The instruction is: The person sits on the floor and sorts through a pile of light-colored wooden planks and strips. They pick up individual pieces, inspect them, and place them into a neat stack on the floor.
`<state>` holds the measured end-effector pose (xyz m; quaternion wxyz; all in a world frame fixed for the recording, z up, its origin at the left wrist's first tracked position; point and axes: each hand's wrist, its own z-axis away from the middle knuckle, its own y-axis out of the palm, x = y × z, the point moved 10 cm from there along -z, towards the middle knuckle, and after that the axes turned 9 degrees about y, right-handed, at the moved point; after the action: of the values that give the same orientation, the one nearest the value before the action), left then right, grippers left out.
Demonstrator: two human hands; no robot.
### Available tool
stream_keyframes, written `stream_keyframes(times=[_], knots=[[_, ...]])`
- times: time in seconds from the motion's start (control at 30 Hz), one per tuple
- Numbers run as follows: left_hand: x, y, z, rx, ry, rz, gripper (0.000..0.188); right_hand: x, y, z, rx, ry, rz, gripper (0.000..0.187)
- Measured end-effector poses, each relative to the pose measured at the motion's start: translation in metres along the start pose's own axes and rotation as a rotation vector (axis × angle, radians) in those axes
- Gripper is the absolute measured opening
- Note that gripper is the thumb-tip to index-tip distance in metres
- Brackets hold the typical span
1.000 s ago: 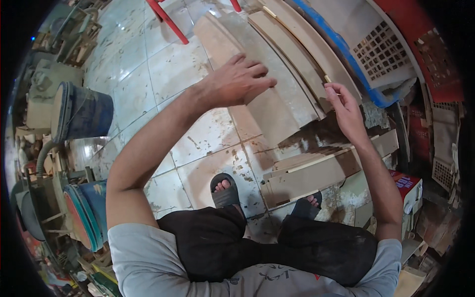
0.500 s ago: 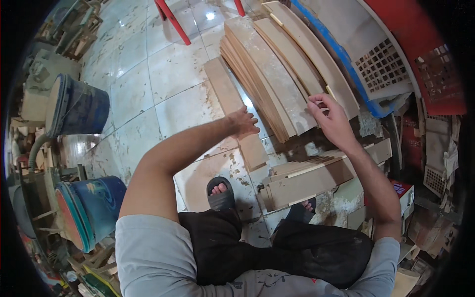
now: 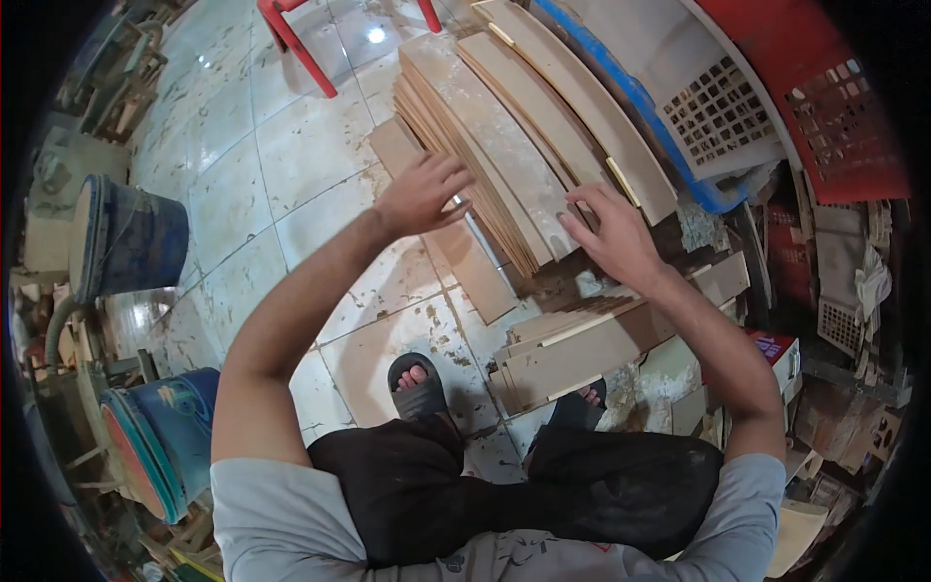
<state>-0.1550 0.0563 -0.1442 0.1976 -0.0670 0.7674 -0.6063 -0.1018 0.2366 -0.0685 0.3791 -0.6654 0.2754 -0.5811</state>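
Long, flat wooden boards (image 3: 495, 126) lie in a stack on the floor ahead of me, their near ends toward my hands. My left hand (image 3: 425, 194) hangs over the stack's left side with fingers spread and nothing in it. Under that hand, a single brown board (image 3: 472, 274) lies flat along the stack's left edge, partly hidden. My right hand (image 3: 613, 235) is at the near end of the stack, thumb and fingers apart. Its fingertips are by a board's edge; whether they touch cannot be made out. More boards (image 3: 592, 364) lie in a shorter pile below my right forearm.
Right of the stack are a blue-edged grey crate (image 3: 713, 107) and a red crate (image 3: 844, 107). Two blue buckets, an upper one (image 3: 136, 238) and a lower one (image 3: 165, 436), stand at left. Red stool legs (image 3: 308, 58) rise from the tiled floor (image 3: 310, 175) at the far side.
My left hand has moved up and left, from over the single board to over the stack's left side. My right hand has opened from a loose curl and shifted slightly left and down.
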Motion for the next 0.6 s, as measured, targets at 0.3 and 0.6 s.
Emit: stream_keyframes(times=[0.3, 0.6], knots=[[-0.020, -0.017, -0.083, 0.136, 0.167, -0.316, 0.078, -0.021, -0.033, -0.004, 0.021, 0.157, -0.192, 0.025], [-0.020, 0.008, -0.099, 0.445, 0.068, -0.271, 0.090, -0.037, -0.053, 0.008, 0.022, 0.194, -0.234, 0.024]])
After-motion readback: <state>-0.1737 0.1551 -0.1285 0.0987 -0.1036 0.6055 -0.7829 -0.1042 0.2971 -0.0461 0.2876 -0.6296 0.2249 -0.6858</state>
